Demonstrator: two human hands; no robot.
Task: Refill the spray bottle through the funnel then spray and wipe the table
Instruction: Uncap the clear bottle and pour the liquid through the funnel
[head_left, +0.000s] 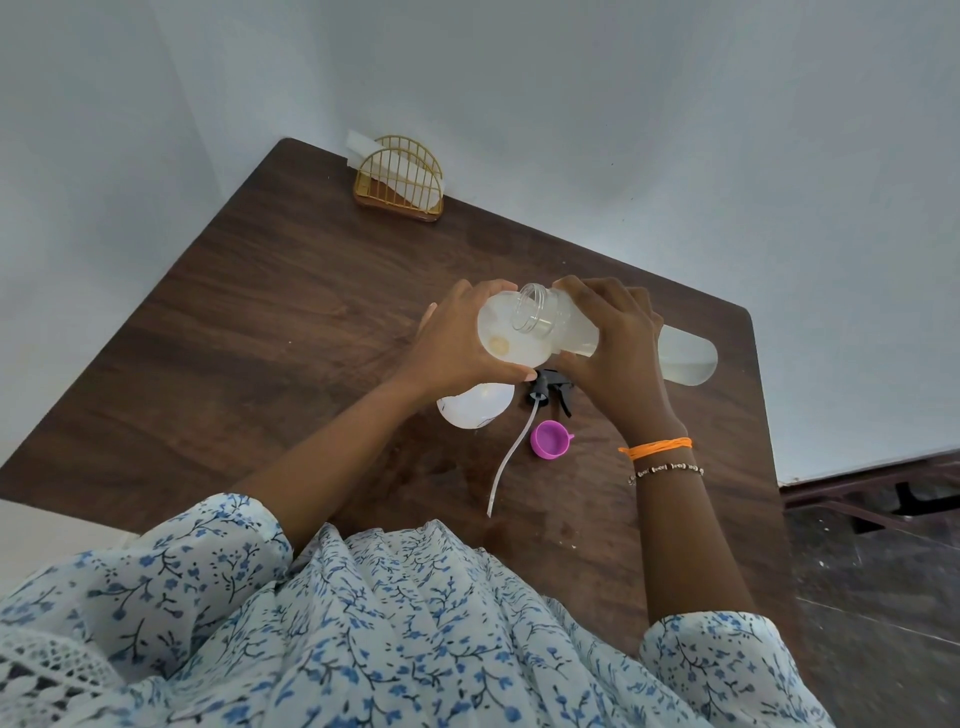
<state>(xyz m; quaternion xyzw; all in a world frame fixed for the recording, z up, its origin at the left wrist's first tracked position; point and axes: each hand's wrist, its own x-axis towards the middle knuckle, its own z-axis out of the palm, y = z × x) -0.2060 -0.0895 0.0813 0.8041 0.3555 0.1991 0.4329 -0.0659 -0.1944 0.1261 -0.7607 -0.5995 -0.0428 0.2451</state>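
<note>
We observe both hands raised together over the middle of the tabletop (270, 322); the left hand (457, 338) has fingers and thumb curled round a white translucent funnel (511, 338), its wide mouth turned up toward the camera; the right hand (613, 343) grips a clear bottle (685, 358) lying nearly on its side, open threaded neck resting in the funnel's bowl, base pointing toward the right edge; a pale liquid shows along the lower side of the bottle.

Beneath the left hand we note a rounded white spray bottle (475, 410) standing on the tabletop, its top hidden by the hand and funnel; whether the funnel's spout sits in it we cannot tell.

Just beside it, toward the near edge, the black spray head (550, 389) lies on the wood, its white dip tube (506, 457) trailing toward the person; a small purple cap (550, 439) rests close to the tube, open side up.

At the far corner a gold wire napkin holder (400, 182) stands with white napkins in it.
</note>
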